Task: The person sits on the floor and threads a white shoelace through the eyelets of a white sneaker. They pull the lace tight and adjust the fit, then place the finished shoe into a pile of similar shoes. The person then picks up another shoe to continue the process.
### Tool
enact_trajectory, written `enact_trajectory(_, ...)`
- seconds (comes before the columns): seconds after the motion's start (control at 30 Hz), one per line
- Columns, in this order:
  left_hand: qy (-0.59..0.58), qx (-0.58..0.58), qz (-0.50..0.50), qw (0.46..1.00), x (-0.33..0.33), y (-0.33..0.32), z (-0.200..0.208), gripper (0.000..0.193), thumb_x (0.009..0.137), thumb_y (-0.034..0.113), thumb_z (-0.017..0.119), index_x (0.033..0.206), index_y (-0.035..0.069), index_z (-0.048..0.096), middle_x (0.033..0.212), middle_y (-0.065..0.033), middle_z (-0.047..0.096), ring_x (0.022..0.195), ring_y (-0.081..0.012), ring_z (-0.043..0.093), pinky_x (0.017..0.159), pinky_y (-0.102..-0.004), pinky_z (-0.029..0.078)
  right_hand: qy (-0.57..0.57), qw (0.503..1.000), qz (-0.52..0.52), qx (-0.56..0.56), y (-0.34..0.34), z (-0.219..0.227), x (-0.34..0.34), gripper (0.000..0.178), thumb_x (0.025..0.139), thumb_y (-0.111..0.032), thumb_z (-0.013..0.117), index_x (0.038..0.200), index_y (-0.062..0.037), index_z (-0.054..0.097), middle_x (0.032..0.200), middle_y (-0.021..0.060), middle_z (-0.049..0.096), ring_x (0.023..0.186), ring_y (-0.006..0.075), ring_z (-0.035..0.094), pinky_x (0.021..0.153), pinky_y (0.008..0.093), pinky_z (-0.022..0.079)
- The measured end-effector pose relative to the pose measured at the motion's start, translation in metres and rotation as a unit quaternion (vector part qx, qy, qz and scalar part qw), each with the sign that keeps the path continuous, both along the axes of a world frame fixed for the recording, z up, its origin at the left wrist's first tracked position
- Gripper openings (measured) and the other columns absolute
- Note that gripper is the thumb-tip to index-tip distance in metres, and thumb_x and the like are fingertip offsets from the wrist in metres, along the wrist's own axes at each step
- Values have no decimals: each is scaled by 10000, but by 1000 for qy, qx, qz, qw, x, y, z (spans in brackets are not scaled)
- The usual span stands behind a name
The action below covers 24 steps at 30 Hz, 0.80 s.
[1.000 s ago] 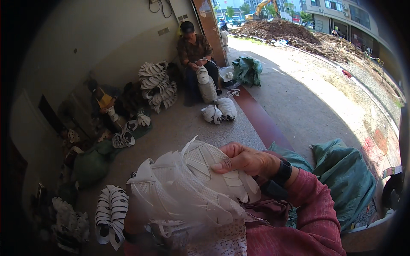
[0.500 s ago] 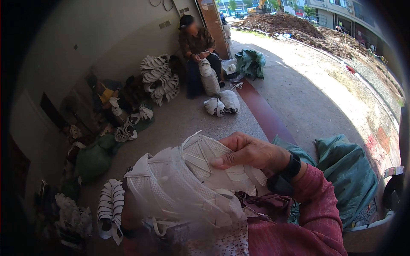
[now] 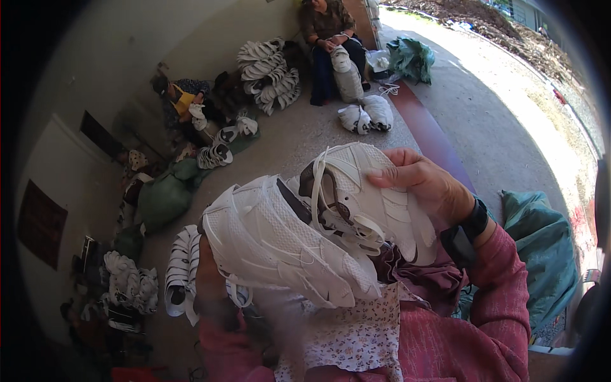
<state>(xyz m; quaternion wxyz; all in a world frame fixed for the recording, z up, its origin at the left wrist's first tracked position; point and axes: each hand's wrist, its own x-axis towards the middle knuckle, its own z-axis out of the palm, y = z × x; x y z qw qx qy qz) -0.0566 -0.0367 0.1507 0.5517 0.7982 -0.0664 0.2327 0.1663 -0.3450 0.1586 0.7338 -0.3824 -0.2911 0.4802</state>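
Note:
My right hand [image 3: 423,181] is closed on the edge of a white shoe upper [image 3: 359,172], thumb on its outer face and fingers behind. Cream laces loop from that upper's dark-lined opening. Against it, on the left, leans a bundle of nested white shoe uppers [image 3: 273,235] with mesh panels and overlays. My left hand [image 3: 210,270] grips the bundle at its left end; its fingers are mostly hidden behind the uppers and the area below is blurred. A floral apron [image 3: 350,331] covers my lap beneath the uppers.
A row of nested white uppers [image 3: 181,264] stands to the left. Ahead, a seated person [image 3: 331,38] handles a stack of uppers [image 3: 347,76]; another person [image 3: 181,102] sits further left. Green sacks [image 3: 538,248] lie to the right, and another sack [image 3: 162,200] at left.
My right hand has swung its upper rightward, away from the bundle, so its laced opening now shows. The view has tilted down and turned left.

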Motion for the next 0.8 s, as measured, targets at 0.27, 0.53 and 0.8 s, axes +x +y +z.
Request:
enact_trajectory(0.27,29,47,-26,998,21,-1,-11,694,845,62,760,1458,5,441,1395,-132,559,1251,-223,568,1059,-381,475,-21,998,51,-24,25,-11,-9,289,981,-123,636,1215,45,657,1057,98,734,867,140,718,772,285,598)
enact_trajectory(0.53,53,-60,-75,994,54,-3,-21,617,754,35,856,1316,1,605,1293,-97,653,1147,-214,632,1022,-355,491,-5,999,24,31,39,-23,-12,360,979,-200,666,1248,39,643,1055,84,728,926,130,703,809,273,574)
enact_trajectory(0.8,-59,137,-164,975,114,-4,28,444,766,37,846,1178,-4,687,1140,-84,736,1022,-135,659,938,-312,522,-421,889,-174,-42,39,40,-11,779,609,-165,986,1259,48,613,1120,101,717,994,151,680,861,313,557)
